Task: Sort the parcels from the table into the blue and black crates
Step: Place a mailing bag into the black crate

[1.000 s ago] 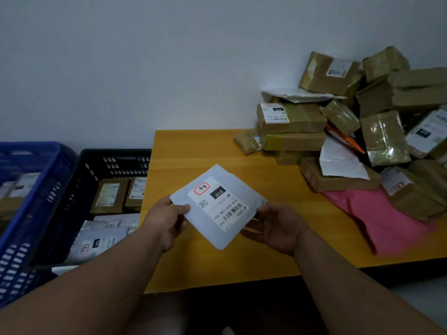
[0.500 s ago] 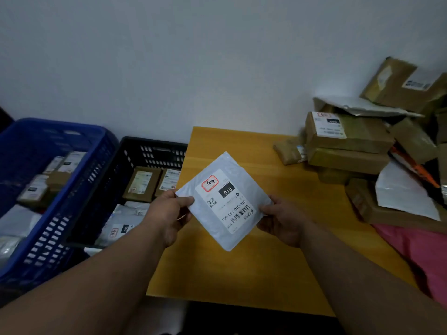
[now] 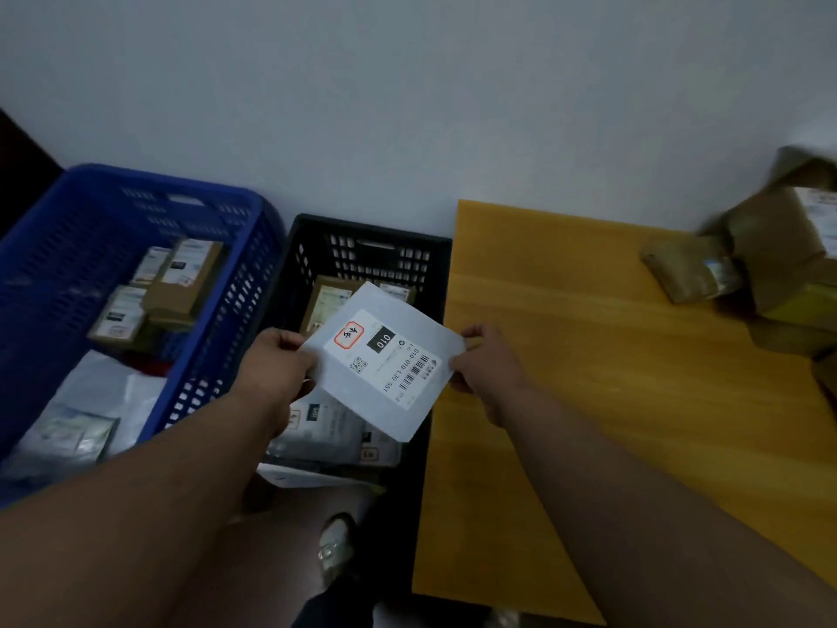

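A blue crate (image 3: pixel 136 283) at left, a black crate (image 3: pixel 371 251) beside it. Both hands, left hand (image 3: pixel 276 369) and right hand (image 3: pixel 487 360), pinch a white parcel (image 3: pixel 385 360) that has moved left off the table (image 3: pixel 611 378) to hover over the black crate, probably about to be dropped in

Two crates are set side by side against the wall in the left half of the frame, the outer crate (image 3: pixel 113 247) at far left and the inner crate (image 3: pixel 362 251) between it and the table (image 3: pixel 589 378), which fills the right. Boxes and flat mailers are seen inside both crates. A flat parcel (image 3: pixel 385 360) is held at centre frame over the inner crate by the left hand (image 3: pixel 276 369) and right hand (image 3: pixel 489 360), while stacked boxes (image 3: pixel 770 265) are piled on the table at the right edge.
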The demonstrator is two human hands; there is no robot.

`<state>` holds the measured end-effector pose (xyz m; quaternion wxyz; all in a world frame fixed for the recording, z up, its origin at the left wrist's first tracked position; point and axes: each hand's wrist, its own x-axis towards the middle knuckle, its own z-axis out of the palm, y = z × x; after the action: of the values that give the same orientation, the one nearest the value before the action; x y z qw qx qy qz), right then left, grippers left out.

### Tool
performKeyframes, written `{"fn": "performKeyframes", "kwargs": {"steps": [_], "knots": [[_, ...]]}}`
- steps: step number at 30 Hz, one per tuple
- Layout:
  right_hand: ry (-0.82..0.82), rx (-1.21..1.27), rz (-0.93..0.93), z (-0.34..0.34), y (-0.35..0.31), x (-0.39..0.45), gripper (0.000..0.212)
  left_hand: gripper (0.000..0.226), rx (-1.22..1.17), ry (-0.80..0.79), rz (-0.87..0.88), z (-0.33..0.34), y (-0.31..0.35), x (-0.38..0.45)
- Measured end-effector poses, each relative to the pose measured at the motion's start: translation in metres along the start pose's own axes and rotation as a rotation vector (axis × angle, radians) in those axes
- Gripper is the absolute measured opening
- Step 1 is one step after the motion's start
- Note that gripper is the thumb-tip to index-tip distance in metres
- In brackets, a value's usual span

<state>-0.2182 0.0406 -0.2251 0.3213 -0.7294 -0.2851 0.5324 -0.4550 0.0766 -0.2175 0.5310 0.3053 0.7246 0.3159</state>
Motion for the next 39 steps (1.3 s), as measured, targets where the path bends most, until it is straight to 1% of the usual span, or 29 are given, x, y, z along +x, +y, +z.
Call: {"fn": "performKeyframes", "kwargs": {"steps": [2, 5, 7, 10, 13, 17, 19, 22, 24, 27, 30, 35, 39], "knots": [[0.011, -0.051, -0.031, 0.035, 0.0, 0.014, 0.036, 0.027, 0.1, 0.013, 0.025, -0.02, -0.001, 0.028], [0.042, -0.086, -0.029, 0.081, 0.005, 0.037, 0.037, 0.029, 0.274, -0.025, 0.037, -0.04, -0.01, 0.065], [0.044, -0.112, 0.008, 0.106, 0.012, 0.051, 0.032, 0.03, 0.383, -0.073, 0.003, -0.046, -0.022, 0.083], [0.041, -0.126, 0.117, 0.136, 0.025, 0.071, 0.027, 0.029, 0.494, -0.142, -0.049, -0.049, -0.043, 0.102], [0.013, -0.204, 0.196, 0.159, 0.042, 0.089, 0.037, 0.039, 0.583, -0.272, -0.11, -0.05, -0.064, 0.113], [-0.013, -0.303, 0.207, 0.179, 0.063, 0.103, 0.05, 0.047, 0.76, -0.429, -0.182, -0.046, -0.087, 0.122], [-0.052, -0.358, 0.241, 0.184, 0.074, 0.105, 0.053, 0.049, 0.848, -0.531, -0.214, -0.042, -0.096, 0.124], [-0.131, -0.458, 0.349, 0.184, 0.087, 0.099, 0.058, 0.057, 1.026, -0.68, -0.25, -0.034, -0.103, 0.121], [-0.146, -0.484, 0.395, 0.179, 0.09, 0.094, 0.058, 0.06, 1.122, -0.716, -0.253, -0.028, -0.103, 0.118], [-0.168, -0.483, 0.348, 0.168, 0.083, 0.087, 0.053, 0.056, 1.181, -0.693, -0.213, -0.02, -0.095, 0.111], [-0.199, -0.442, 0.271, 0.155, 0.06, 0.076, 0.052, 0.051, 1.173, -0.612, -0.122, -0.01, -0.081, 0.102], [-0.218, -0.335, 0.049, 0.111, 0.014, 0.04, 0.046, 0.048, 0.963, -0.422, 0.008, 0.019, -0.049, 0.062], [-0.171, -0.283, -0.09, 0.047, -0.008, 0.001, 0.035, 0.048, 0.826, -0.329, 0.119, 0.052, -0.023, 0.006]]}}
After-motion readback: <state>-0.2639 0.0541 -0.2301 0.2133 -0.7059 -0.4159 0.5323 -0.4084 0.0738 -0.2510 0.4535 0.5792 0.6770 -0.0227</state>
